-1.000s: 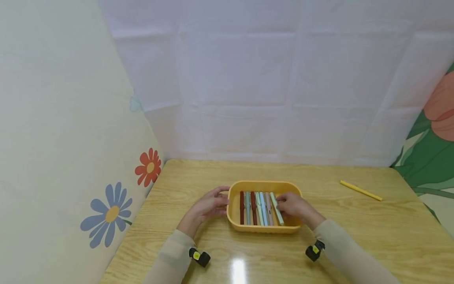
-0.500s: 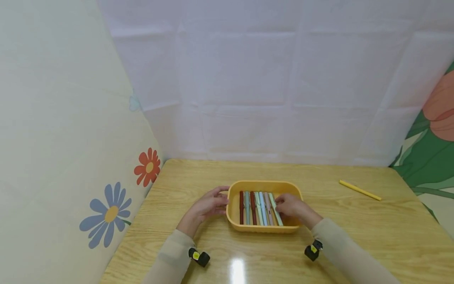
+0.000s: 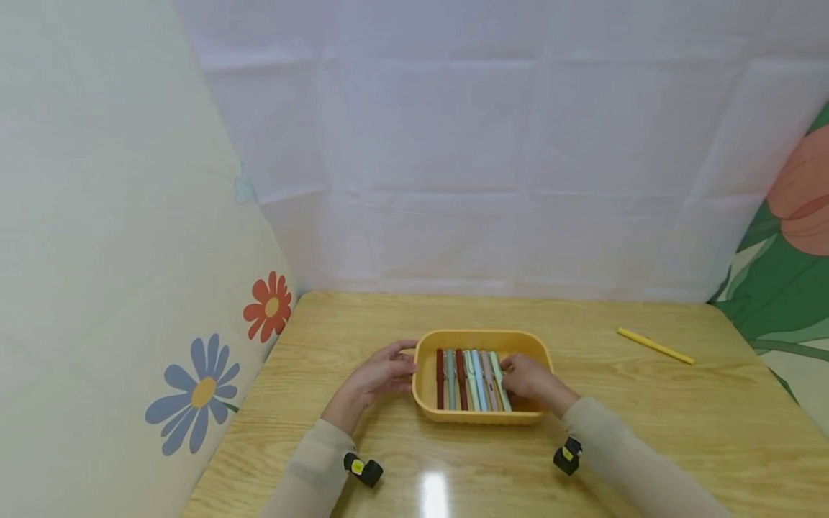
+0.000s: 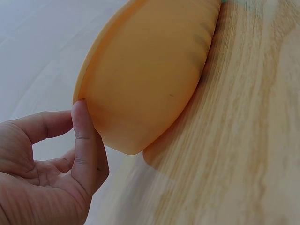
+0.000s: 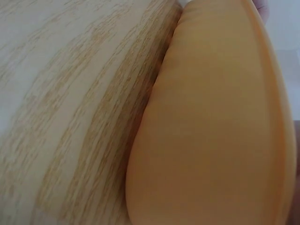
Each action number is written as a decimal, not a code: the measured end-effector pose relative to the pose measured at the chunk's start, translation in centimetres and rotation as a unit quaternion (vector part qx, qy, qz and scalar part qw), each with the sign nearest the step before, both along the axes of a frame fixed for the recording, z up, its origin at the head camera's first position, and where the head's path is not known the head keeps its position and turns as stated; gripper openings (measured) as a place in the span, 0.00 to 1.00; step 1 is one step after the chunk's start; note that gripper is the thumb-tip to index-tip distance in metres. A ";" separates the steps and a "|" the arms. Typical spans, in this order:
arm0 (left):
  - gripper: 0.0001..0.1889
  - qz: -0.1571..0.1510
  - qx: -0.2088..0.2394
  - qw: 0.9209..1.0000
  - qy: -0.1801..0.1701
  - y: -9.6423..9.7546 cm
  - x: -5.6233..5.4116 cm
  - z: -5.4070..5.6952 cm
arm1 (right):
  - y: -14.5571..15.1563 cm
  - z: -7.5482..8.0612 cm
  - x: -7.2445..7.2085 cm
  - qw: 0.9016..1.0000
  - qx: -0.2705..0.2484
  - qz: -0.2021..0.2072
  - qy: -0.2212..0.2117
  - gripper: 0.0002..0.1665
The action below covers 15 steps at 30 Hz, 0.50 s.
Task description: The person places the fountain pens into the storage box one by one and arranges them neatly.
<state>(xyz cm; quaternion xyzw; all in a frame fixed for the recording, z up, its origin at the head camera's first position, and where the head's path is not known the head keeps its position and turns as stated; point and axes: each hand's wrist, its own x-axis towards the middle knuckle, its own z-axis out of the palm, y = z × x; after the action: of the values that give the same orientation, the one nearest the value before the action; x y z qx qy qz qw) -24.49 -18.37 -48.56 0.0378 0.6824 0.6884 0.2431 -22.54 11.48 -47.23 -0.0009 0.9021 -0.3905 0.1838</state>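
Observation:
A yellow plastic basket [image 3: 482, 417] sits on the table, holding a row of slim pens side by side: dark red, grey-blue, pale green, light blue and mauve. At the right end of the row lies a pale green pen [image 3: 504, 396], held at its upper half by the fingertips of my right hand [image 3: 529, 376], which reaches in over the basket's right end. My left hand [image 3: 383, 374] touches the left end, fingertips at the rim; the left wrist view shows them against the outer wall [image 4: 145, 70]. In the right wrist view the basket wall [image 5: 211, 117] hides most of the right hand.
A yellow pen [image 3: 655, 346] lies apart on the wooden table [image 3: 583, 460], right of and behind the basket. A white cloth [image 3: 440, 144] hangs along the back edge, and flower-printed sheets stand at both sides.
My right hand has moved slightly left with the pale green pen, which has gone from a steeper slant to lying close beside the mauve one. The left hand stays at the basket's end.

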 end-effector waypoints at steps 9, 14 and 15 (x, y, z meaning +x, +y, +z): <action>0.30 -0.005 0.005 1.000 0.007 -0.1 -0.1 -0.1 | -0.1 0.0 0.3 0.998 -0.054 -0.025 -0.021 0.28; 0.30 -0.003 -0.002 1.000 0.007 -0.1 0.0 -0.1 | 0.1 0.4 0.5 0.996 -0.085 -0.029 -0.024 0.30; 0.30 -0.002 -0.002 1.000 0.006 -0.1 0.0 -0.1 | 0.2 0.5 0.5 0.995 -0.088 -0.027 -0.024 0.31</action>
<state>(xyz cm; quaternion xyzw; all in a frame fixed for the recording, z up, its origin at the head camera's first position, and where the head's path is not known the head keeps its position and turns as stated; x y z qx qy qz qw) -24.50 -18.44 -48.61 0.0430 0.6854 0.6860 0.2406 -22.03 11.67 -46.73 0.0171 0.8593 -0.4729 0.1941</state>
